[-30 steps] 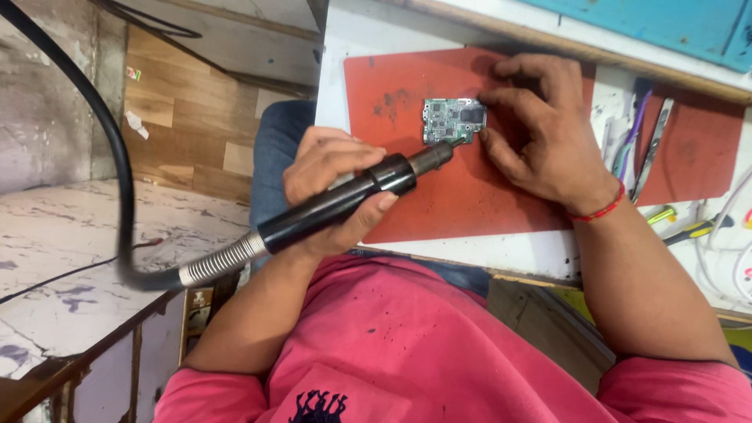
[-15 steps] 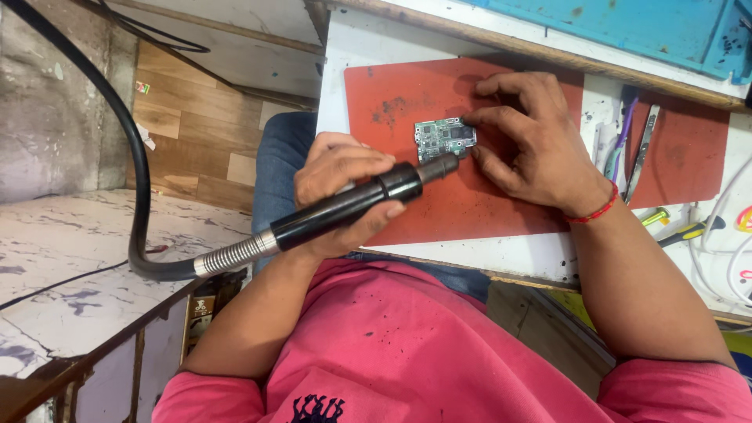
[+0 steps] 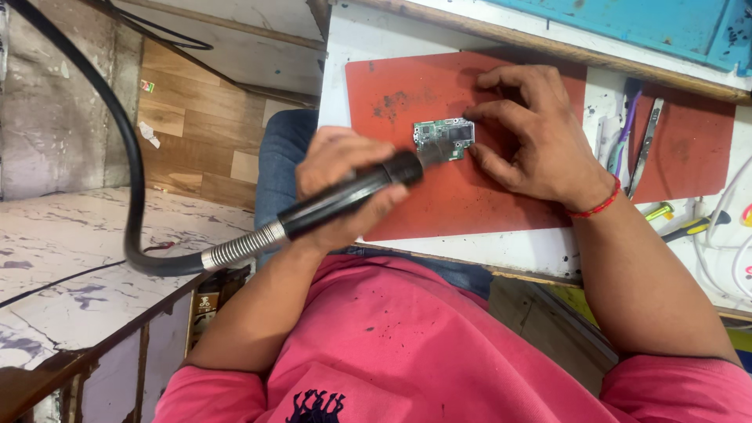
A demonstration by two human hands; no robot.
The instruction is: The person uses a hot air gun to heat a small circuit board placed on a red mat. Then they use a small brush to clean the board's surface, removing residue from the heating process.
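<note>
On the red mat (image 3: 439, 200) at frame centre, your left hand (image 3: 341, 184) has its fingers clamped on the black hot-air handpiece (image 3: 352, 196), nozzle over the circuit board (image 3: 443, 138). Your right hand (image 3: 540, 145) pins the board with spread fingers. I judge heating underway; next, steady nozzle aim.

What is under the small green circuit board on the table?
The circuit board lies on a red mat, which rests on the white table. The right hand steadies it; the left hand holds a black hot-air handpiece over it. The board's underside is hidden.
</note>
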